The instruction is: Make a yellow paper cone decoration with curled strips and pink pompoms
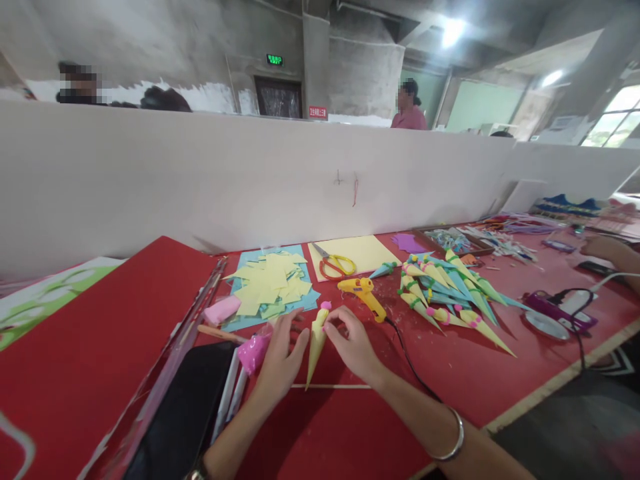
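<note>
A pale yellow paper cone (316,347) lies on the red tabletop in front of me, point toward me, with a pink ball (326,305) at its wide end. My left hand (284,350) is beside the cone on its left, fingers curved and apart, holding nothing. On the other side, my right hand (350,337) pinches thumb and forefinger at the cone's edge, where a small pink piece (325,327) shows at the fingertips. Close by my left wrist sits a bright pink packet (254,353). A yellow glue gun (365,297) rests beyond my right hand.
Yellow paper pieces (273,283) lie on blue sheets at back left, near scissors (334,263). Finished-looking cones (450,287) are piled right. A black phone (185,407) lies left, a purple device (563,313) far right. Another person's arm (610,253) reaches in there. A white partition (250,180) stands behind.
</note>
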The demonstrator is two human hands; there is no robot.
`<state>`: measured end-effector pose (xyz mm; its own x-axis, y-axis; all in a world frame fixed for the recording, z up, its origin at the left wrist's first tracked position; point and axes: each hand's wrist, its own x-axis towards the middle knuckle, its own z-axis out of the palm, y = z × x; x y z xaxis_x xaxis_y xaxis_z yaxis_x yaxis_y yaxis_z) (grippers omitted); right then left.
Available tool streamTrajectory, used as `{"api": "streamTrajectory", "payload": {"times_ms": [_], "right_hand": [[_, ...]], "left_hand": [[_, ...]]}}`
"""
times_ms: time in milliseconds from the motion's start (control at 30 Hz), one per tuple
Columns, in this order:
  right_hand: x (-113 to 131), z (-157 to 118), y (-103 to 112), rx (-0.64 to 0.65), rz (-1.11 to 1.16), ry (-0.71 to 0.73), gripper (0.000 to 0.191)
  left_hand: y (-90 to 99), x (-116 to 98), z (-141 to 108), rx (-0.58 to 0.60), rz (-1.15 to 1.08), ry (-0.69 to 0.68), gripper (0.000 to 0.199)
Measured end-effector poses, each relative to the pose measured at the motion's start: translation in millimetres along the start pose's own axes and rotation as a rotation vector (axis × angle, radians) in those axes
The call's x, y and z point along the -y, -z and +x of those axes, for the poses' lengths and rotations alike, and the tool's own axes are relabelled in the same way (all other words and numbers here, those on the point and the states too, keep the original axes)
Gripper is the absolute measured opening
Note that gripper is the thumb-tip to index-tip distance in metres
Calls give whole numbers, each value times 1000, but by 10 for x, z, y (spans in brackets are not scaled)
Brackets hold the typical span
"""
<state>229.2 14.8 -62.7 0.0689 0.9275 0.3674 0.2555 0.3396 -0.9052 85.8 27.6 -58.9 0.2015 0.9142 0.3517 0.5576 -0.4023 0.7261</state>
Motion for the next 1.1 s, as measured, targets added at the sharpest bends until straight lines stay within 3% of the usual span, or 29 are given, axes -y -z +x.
{"api": "streamTrajectory", "payload": {"times_ms": [100,200,300,400,533,767,867,967,1100], "right_hand": [[-36,4,-1,3,-10,-21,9],[-78,3,-14,25,-31,-50,10],[-126,5,-30,33,-58,-80,10],[-162,10,-31,24,-84,-99,13],[-160,6,-7,39,-106,-114,16],[-131,5,17,74,-117,-79,19],[-154,14,10,59,-123,-58,16],[-156,21,14,40,-129,-43,12],[-57,17,50,26,-111,1,12]], "left_hand": [[91,-1,25,-27,175,-88,34],[235,10,56,-78,514,-184,35],[365,75,62,-46,852,-137,38],[420,159,39,42,1008,-64,43],[417,190,15,122,998,-68,31],[419,183,56,54,958,-119,30],[405,181,84,40,846,-201,31],[361,124,91,117,610,-300,36],[287,18,59,258,442,-250,39]]}}
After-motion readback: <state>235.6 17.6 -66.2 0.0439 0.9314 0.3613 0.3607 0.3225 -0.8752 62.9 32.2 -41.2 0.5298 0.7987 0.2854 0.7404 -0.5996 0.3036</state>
